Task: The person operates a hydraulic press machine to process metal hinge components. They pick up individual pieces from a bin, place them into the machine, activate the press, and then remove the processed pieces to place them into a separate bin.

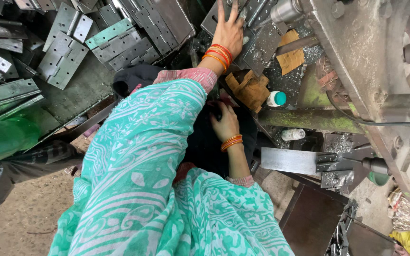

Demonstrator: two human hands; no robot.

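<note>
My left hand [228,29] reaches far forward and lies flat, fingers spread, on a grey metal hinge plate [262,47] at the bed of a machine [371,71]. Orange and red bangles ring that wrist. My right hand [225,124], also in orange bangles, rests close to my body on black cloth [205,142]. Its fingers curl around something dark, and I cannot make out what. A green and white patterned garment [138,180] covers my lap and arms.
A heap of grey hinge plates [62,52] fills the upper left. A green plastic container [1,140] sits at the left edge. Cardboard scraps [247,87], a teal-capped bottle [276,98] and a flat steel plate [288,160] lie by the machine. Dirt floor shows bottom left.
</note>
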